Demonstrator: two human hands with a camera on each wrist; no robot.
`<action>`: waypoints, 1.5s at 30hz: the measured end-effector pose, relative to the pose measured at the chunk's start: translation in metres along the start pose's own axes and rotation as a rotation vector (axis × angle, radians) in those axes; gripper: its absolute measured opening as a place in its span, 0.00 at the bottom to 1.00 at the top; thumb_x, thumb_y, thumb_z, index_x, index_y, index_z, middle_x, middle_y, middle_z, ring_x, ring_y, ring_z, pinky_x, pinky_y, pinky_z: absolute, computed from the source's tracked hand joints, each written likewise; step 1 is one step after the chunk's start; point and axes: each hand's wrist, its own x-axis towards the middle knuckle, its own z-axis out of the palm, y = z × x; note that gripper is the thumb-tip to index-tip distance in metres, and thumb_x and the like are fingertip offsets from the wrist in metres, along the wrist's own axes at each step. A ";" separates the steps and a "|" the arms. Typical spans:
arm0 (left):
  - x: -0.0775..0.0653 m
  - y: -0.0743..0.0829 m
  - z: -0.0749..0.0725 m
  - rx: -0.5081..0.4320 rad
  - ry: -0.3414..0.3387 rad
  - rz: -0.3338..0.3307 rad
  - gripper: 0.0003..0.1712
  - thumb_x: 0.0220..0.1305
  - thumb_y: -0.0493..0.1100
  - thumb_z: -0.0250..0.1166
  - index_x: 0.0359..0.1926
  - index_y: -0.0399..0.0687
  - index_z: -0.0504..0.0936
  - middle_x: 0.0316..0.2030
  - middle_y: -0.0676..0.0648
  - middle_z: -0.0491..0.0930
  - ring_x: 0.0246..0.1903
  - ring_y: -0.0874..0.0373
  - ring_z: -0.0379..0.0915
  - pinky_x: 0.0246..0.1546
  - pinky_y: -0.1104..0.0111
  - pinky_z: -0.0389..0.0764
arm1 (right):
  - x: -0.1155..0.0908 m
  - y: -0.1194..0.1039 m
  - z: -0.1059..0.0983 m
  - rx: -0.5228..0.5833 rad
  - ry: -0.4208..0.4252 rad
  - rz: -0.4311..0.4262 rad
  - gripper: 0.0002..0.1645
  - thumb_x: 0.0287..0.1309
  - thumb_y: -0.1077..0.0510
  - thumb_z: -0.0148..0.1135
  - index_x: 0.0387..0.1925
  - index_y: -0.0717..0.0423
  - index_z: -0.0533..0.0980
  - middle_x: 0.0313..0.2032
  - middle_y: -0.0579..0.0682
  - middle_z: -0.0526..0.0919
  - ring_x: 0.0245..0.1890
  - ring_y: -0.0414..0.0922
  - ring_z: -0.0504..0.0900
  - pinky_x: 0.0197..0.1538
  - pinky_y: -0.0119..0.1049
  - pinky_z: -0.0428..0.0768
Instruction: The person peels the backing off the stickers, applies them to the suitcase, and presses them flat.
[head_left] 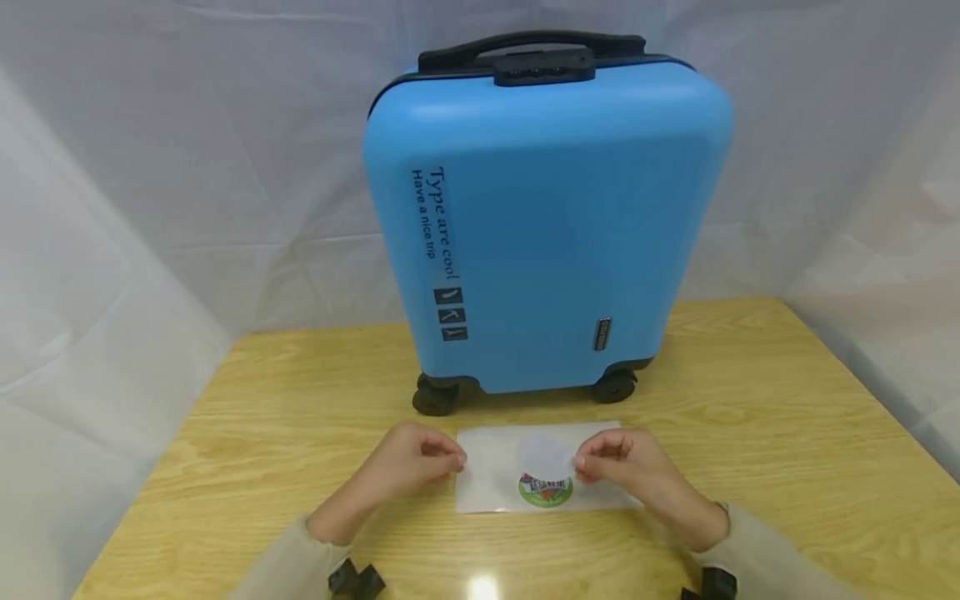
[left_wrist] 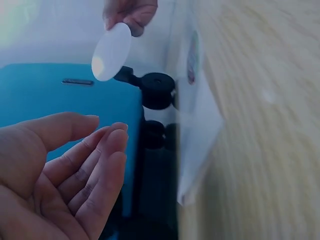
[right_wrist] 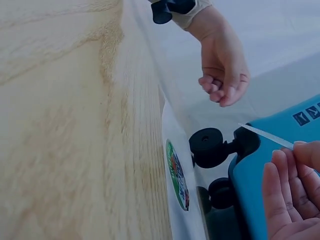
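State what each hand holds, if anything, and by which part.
The right hand pinches a thin white disc by its edge; the left hand holds nothing.

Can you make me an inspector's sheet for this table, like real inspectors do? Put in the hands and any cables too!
Surface: wood-grain table, a bright glare spot near its front edge.
Job's things: white disc, held above a white sheet bearing a round green-edged sticker.
Clutter: nothing seen.
Grippers: right hand pinches the disc; left hand loosely curled, holding nothing.
Cables: nothing seen.
Surroundings: blue suitcase upright behind the sheet; pale cloth behind.
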 end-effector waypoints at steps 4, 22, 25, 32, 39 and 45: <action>0.005 0.014 0.003 0.015 -0.026 0.058 0.10 0.60 0.40 0.65 0.37 0.35 0.85 0.29 0.42 0.84 0.28 0.54 0.80 0.30 0.63 0.83 | 0.000 -0.003 0.000 -0.005 0.021 -0.032 0.13 0.59 0.60 0.62 0.36 0.70 0.79 0.28 0.42 0.84 0.30 0.39 0.83 0.40 0.41 0.83; 0.011 0.054 0.015 -0.026 0.011 0.204 0.10 0.58 0.39 0.67 0.39 0.39 0.85 0.32 0.41 0.85 0.28 0.53 0.81 0.30 0.61 0.82 | 0.013 -0.022 0.012 -0.127 0.138 -0.034 0.18 0.56 0.54 0.66 0.37 0.68 0.79 0.30 0.55 0.85 0.33 0.50 0.84 0.42 0.46 0.82; 0.011 0.061 0.019 -0.050 0.018 0.220 0.10 0.57 0.36 0.66 0.40 0.37 0.85 0.33 0.40 0.85 0.27 0.57 0.81 0.30 0.65 0.82 | 0.013 -0.027 0.015 -0.139 0.159 -0.032 0.17 0.56 0.53 0.66 0.36 0.66 0.80 0.31 0.55 0.85 0.33 0.51 0.84 0.41 0.44 0.82; 0.010 0.074 0.028 -0.060 0.024 0.244 0.09 0.57 0.36 0.66 0.40 0.38 0.85 0.33 0.43 0.85 0.28 0.61 0.80 0.30 0.70 0.82 | 0.015 -0.034 0.023 -0.168 0.167 -0.139 0.12 0.56 0.58 0.66 0.33 0.66 0.81 0.29 0.56 0.84 0.29 0.47 0.84 0.36 0.40 0.83; 0.009 0.079 0.031 -0.079 0.054 0.249 0.10 0.57 0.38 0.67 0.40 0.39 0.85 0.34 0.43 0.85 0.29 0.56 0.81 0.29 0.72 0.81 | 0.014 -0.037 0.027 -0.197 0.177 -0.215 0.09 0.56 0.60 0.66 0.31 0.65 0.81 0.27 0.55 0.84 0.26 0.40 0.82 0.33 0.38 0.83; 0.011 0.078 0.032 -0.096 0.058 0.238 0.10 0.58 0.40 0.67 0.39 0.39 0.85 0.32 0.43 0.85 0.27 0.60 0.80 0.28 0.66 0.82 | 0.012 -0.039 0.031 -0.217 0.185 -0.278 0.06 0.55 0.62 0.66 0.31 0.64 0.82 0.29 0.55 0.85 0.27 0.39 0.83 0.33 0.34 0.82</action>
